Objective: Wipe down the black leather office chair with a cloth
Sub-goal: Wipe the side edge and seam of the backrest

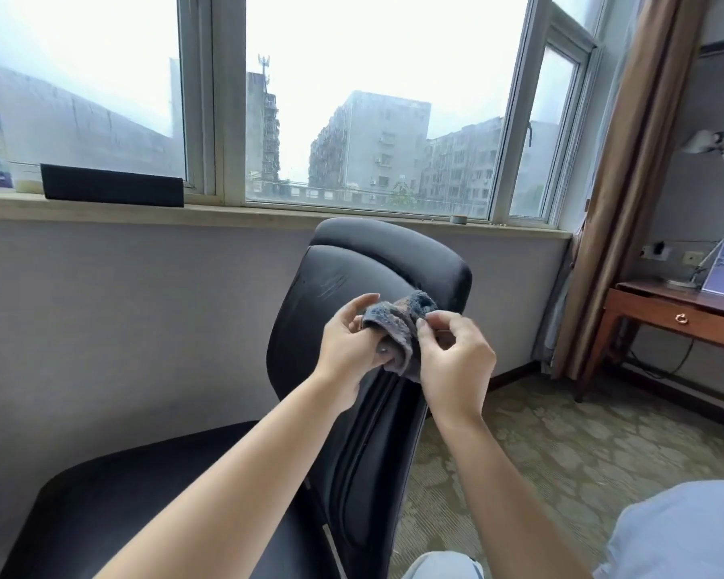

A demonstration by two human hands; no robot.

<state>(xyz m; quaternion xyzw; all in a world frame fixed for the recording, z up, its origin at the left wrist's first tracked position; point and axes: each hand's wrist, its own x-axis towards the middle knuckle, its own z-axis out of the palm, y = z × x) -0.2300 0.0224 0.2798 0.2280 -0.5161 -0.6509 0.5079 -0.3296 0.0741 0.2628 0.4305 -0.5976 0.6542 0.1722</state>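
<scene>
Hands are both up in front of the chair back, sharing one cloth, a bluish-grey fuzzy rag that's all bunched up. Left hand has it draped over the curled fingers with the thumb sticking up, and right hand pinches the rag's edge between thumb and forefinger, other fingers curled in. So the rag sits between the two hands, just in front of the upper backrest of the black leather office chair, can't tell if it actually touches the leather. Chair's seen from the side, headrest up near the window sill, with some light scuff marks on the backrest. Off to the right there's a wooden desk with a lamp on it.
</scene>
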